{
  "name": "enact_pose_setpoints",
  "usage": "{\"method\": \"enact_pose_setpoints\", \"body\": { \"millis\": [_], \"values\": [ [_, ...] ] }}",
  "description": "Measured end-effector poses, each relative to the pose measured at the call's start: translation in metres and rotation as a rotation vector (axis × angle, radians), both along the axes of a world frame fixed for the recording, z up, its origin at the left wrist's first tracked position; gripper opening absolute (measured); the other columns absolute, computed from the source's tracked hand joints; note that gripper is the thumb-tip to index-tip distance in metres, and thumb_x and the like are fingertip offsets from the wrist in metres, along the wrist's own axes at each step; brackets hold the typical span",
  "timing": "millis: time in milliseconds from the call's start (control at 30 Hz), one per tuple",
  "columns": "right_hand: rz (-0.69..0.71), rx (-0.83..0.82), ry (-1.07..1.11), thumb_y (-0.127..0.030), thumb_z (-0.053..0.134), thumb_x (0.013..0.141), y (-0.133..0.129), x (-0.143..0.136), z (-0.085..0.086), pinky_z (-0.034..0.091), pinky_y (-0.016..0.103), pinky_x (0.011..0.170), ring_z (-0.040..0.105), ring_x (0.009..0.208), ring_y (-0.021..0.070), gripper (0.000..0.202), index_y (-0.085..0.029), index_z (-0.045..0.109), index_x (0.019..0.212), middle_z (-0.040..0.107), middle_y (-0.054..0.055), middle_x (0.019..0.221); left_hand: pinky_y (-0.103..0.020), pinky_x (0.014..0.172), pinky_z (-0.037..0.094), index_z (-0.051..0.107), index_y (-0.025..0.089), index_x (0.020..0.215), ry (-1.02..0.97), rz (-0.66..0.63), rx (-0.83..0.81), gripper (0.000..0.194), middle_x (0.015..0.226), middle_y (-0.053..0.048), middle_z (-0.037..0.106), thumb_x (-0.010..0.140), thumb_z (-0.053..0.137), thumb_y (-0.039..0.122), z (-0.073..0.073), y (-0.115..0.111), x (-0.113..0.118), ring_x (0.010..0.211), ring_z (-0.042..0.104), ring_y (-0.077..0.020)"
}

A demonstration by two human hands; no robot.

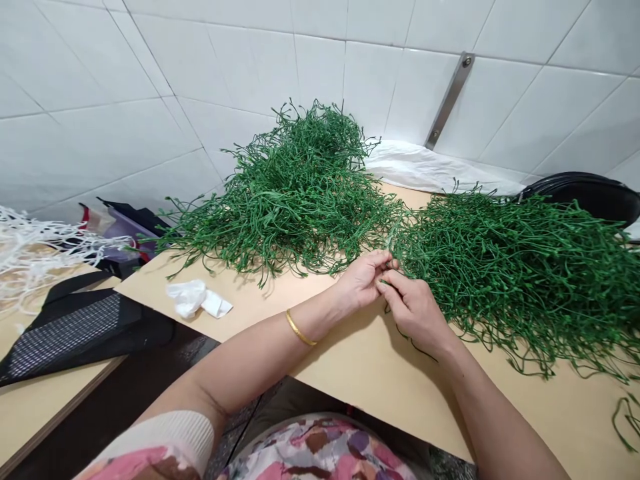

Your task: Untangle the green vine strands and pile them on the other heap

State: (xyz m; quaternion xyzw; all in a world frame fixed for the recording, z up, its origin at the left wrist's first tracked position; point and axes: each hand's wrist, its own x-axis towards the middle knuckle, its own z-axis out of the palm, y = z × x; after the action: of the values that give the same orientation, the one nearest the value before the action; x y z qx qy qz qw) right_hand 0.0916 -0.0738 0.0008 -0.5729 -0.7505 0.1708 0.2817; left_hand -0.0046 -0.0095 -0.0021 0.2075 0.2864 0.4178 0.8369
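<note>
Two large heaps of thin green cords with small knotted ends lie on the light wooden table; one is the left heap (300,193), the other the right heap (520,267). Between them, near the table's middle, my left hand (367,277) and my right hand (413,307) meet, fingers closed. Both pinch a green cord (384,283), mostly hidden by the fingers. A dark strand hangs from there below my right hand and rests along the table.
Crumpled white tissue (193,298) lies at the table's left. Further left are white cords (45,247) and a black mesh item (70,333) on another surface. White cloth (435,167) and a round black object (585,193) sit by the tiled wall. Loose green cord (625,420) lies lower right.
</note>
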Motion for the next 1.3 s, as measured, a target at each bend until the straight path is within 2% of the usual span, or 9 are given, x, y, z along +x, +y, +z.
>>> {"method": "enact_pose_setpoints", "body": {
  "millis": [167, 333, 433, 667, 867, 967, 1100, 1200, 1300],
  "values": [
    [0.053, -0.036, 0.092, -0.033, 0.041, 0.084, -0.011, 0.020, 0.025, 0.032, 0.022, 0.052, 0.042, 0.053, 0.0096, 0.023, -0.018, 0.054, 0.071, 0.050, -0.001, 0.059, -0.019, 0.051, 0.038, 0.051, 0.013, 0.062, 0.082, -0.041, 0.194, 0.013, 0.056, 0.001, 0.052, 0.066, 0.063, 0.017, -0.005, 0.004, -0.004, 0.048, 0.048, -0.0058],
    [-0.531, 0.284, -0.128, -0.037, 0.048, 0.079, -0.011, 0.064, 0.050, 0.034, 0.027, 0.054, 0.045, 0.055, 0.0137, 0.023, -0.019, 0.062, 0.084, 0.052, 0.001, 0.060, -0.021, 0.049, 0.035, 0.055, 0.014, 0.062, 0.247, -0.024, 0.347, 0.014, 0.052, 0.003, 0.050, 0.064, 0.066, 0.022, -0.007, 0.007, -0.007, 0.046, 0.047, -0.0061],
    [-0.667, 0.441, -0.387, -0.036, 0.053, 0.075, -0.005, 0.078, 0.051, 0.038, 0.037, 0.068, 0.051, 0.081, 0.0249, 0.031, -0.016, 0.061, 0.098, 0.058, 0.011, 0.088, -0.022, 0.052, 0.037, 0.058, 0.013, 0.062, 0.286, -0.032, 0.426, 0.015, 0.054, 0.002, 0.052, 0.062, 0.068, 0.025, -0.006, 0.006, -0.007, 0.047, 0.048, -0.0064],
    [-0.221, 0.630, -0.285, -0.021, 0.046, 0.080, -0.007, 0.026, 0.022, 0.038, 0.036, 0.082, 0.050, 0.093, 0.0212, 0.028, -0.018, 0.056, 0.106, 0.058, 0.010, 0.098, -0.021, 0.056, 0.039, 0.060, 0.014, 0.062, 0.281, -0.026, 0.438, 0.015, 0.062, 0.000, 0.054, 0.061, 0.067, 0.027, -0.006, 0.005, -0.007, 0.054, 0.048, -0.0065],
    [-0.314, 0.536, -0.417, -0.022, 0.046, 0.078, 0.007, 0.019, -0.003, 0.035, 0.040, 0.083, 0.047, 0.100, 0.0268, 0.040, -0.009, 0.049, 0.116, 0.056, 0.017, 0.108, -0.022, 0.077, 0.038, 0.064, 0.015, 0.056, 0.311, 0.025, 0.695, 0.010, 0.079, -0.002, 0.056, 0.063, 0.067, 0.022, -0.001, 0.000, -0.009, 0.079, 0.051, -0.0094],
    [-0.357, 0.484, -0.219, -0.019, 0.043, 0.079, 0.011, 0.026, -0.004, 0.037, 0.037, 0.077, 0.053, 0.086, 0.0226, 0.028, -0.013, 0.056, 0.102, 0.062, 0.012, 0.092, -0.024, 0.081, 0.038, 0.064, 0.014, 0.057, 0.317, -0.019, 0.769, 0.015, 0.081, -0.004, 0.058, 0.065, 0.065, 0.027, 0.002, -0.004, -0.009, 0.082, 0.052, -0.0112],
    [-0.399, 0.264, 0.366, -0.026, 0.051, 0.076, 0.009, 0.030, 0.004, 0.041, 0.032, 0.071, 0.056, 0.074, 0.0178, 0.023, -0.017, 0.059, 0.095, 0.063, 0.006, 0.081, -0.025, 0.067, 0.042, 0.063, 0.014, 0.067, 0.321, -0.007, 0.582, 0.021, 0.073, -0.003, 0.060, 0.067, 0.063, 0.035, 0.000, -0.002, -0.008, 0.068, 0.055, -0.0107],
    [-0.306, 0.054, 0.843, -0.028, 0.058, 0.071, 0.009, 0.033, 0.010, 0.042, 0.028, 0.066, 0.054, 0.066, 0.0135, 0.025, -0.018, 0.060, 0.093, 0.060, 0.001, 0.068, -0.022, 0.061, 0.041, 0.060, 0.013, 0.065, 0.320, 0.021, 0.494, 0.021, 0.068, -0.002, 0.059, 0.067, 0.064, 0.034, -0.004, 0.002, -0.008, 0.062, 0.054, -0.0086],
    [-0.210, -0.097, 1.075, -0.026, 0.057, 0.070, 0.009, 0.038, 0.011, 0.041, 0.026, 0.062, 0.051, 0.063, 0.0114, 0.024, -0.017, 0.061, 0.092, 0.057, 0.000, 0.064, -0.019, 0.057, 0.040, 0.060, 0.014, 0.070, 0.298, 0.023, 0.426, 0.020, 0.070, -0.002, 0.059, 0.065, 0.066, 0.032, -0.005, 0.004, -0.008, 0.061, 0.053, -0.0069]
  ]
}}
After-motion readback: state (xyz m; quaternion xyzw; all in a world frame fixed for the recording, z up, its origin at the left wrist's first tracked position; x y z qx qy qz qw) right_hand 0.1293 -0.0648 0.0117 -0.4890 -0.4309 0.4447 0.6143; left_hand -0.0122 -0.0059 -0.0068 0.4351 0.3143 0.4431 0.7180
